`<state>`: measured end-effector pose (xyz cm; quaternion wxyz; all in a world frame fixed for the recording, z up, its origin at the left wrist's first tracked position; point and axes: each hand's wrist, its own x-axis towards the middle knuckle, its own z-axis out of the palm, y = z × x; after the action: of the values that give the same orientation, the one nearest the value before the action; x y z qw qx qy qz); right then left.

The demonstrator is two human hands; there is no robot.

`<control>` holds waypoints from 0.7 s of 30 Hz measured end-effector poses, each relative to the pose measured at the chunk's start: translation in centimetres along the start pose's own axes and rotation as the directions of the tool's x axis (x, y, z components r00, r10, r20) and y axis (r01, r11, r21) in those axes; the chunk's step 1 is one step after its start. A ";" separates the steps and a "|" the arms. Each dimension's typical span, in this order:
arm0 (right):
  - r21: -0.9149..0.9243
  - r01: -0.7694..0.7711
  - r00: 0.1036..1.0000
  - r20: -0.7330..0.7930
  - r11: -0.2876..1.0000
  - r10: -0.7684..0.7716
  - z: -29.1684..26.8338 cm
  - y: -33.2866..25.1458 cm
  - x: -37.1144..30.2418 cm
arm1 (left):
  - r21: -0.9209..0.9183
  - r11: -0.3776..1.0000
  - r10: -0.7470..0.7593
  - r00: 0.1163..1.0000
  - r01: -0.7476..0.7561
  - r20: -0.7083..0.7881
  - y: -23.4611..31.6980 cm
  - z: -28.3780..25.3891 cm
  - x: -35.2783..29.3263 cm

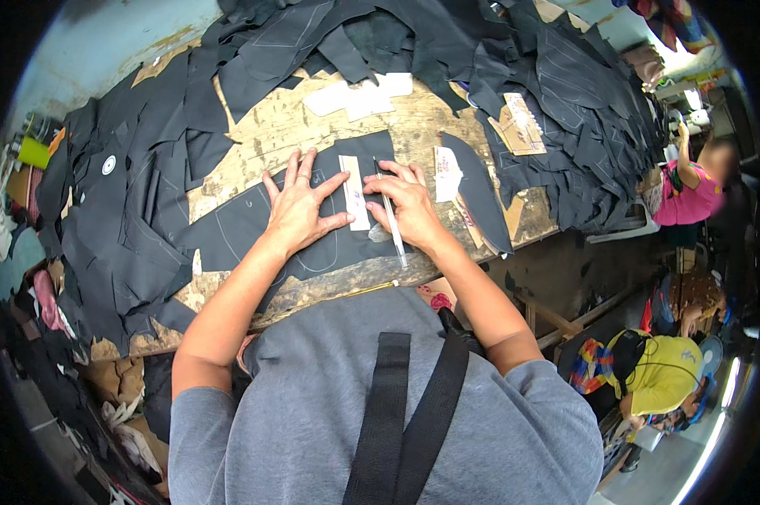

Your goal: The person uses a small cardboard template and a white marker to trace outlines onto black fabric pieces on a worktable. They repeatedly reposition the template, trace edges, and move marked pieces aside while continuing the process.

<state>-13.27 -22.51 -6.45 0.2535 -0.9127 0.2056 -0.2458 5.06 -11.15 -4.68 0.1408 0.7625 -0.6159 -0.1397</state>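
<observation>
A dark sheet of material [228, 223], bearing pale drawn outlines, lies on the wooden table in front of me. On it rests a narrow white strip-shaped template [354, 194]. My left hand [300, 210] is spread flat on the sheet, with its thumb and forefinger reaching the strip's left edge. At the strip's right side is my right hand [407, 206], its fingers bent round a slim white pen [393, 227]. The pen's dark end points away from me. A small greyish piece [380, 232] lies just below the right hand.
The worn wooden table [313, 114] carries heaps of dark pieces [144, 185] left, right [565, 109] and behind. White paper shapes [363, 97] and card templates [519, 126] lie farther back. A yellow tape measure [372, 289] runs along the near edge. Two people [691, 181] are at right.
</observation>
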 end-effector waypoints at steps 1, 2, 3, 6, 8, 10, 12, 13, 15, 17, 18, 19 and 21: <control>0.023 -0.019 1.000 -0.008 1.000 0.019 -0.2 0.5 0.1 | 0.020 1.000 -0.015 1.000 0.015 0.004 0.2 0.1 0.5; 0.066 -0.053 0.998 -0.026 0.996 0.055 -0.3 0.9 0.4 | 0.011 1.000 -0.002 1.000 0.002 -0.003 0.5 0.1 0.9; 0.103 -0.058 0.996 -0.058 0.993 0.064 -0.5 1.3 0.7 | 0.015 1.000 0.001 1.000 -0.001 -0.006 0.7 0.1 1.4; 0.137 -0.077 0.984 -0.147 0.988 0.097 -0.8 1.6 1.0 | 0.003 1.000 -0.012 1.000 0.012 0.007 1.1 0.0 2.6; 0.123 -0.126 0.979 -0.143 0.984 0.143 -0.9 1.1 1.0 | -0.023 1.000 0.003 1.000 -0.002 0.017 1.1 0.1 3.2; 0.114 -0.076 0.979 -0.178 0.991 0.095 -0.7 0.3 0.5 | -0.024 1.000 0.007 1.000 -0.006 0.025 1.0 0.2 3.4; 0.171 -0.099 0.980 -0.156 0.980 0.126 -0.2 -0.5 0.2 | -0.040 0.999 0.010 1.000 -0.009 0.029 0.7 0.3 3.5; 0.154 -0.101 0.979 -0.163 0.983 0.126 -0.1 -0.7 0.1 | -0.043 0.999 0.011 1.000 -0.009 0.025 0.6 0.4 3.4; 0.197 -0.156 0.973 -0.140 0.968 0.185 0.0 -0.7 0.1 | -0.049 0.999 0.010 1.000 -0.010 0.012 0.6 0.6 3.4; 0.342 -0.312 0.941 -0.020 0.886 0.339 -0.4 -0.3 0.3 | -0.059 0.998 0.011 1.000 -0.011 -0.008 0.6 0.7 3.3; 0.502 -0.305 0.922 -0.055 0.809 0.382 -0.6 0.0 0.6 | -0.064 0.998 0.003 1.000 -0.003 -0.004 0.7 0.7 3.3; 0.638 -0.311 0.888 -0.070 0.705 0.455 -0.8 0.3 1.0 | -0.062 0.998 0.005 1.000 -0.006 -0.017 0.7 0.7 3.2; 0.748 -0.378 0.818 -0.006 0.546 0.575 -1.9 0.9 1.2 | -0.052 0.999 -0.002 1.000 0.001 -0.020 0.8 0.8 3.2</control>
<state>-13.56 -24.52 -5.15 0.6180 -0.6078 0.3650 -0.3399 4.66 -14.47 -5.21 0.1667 0.7604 -0.6100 -0.1484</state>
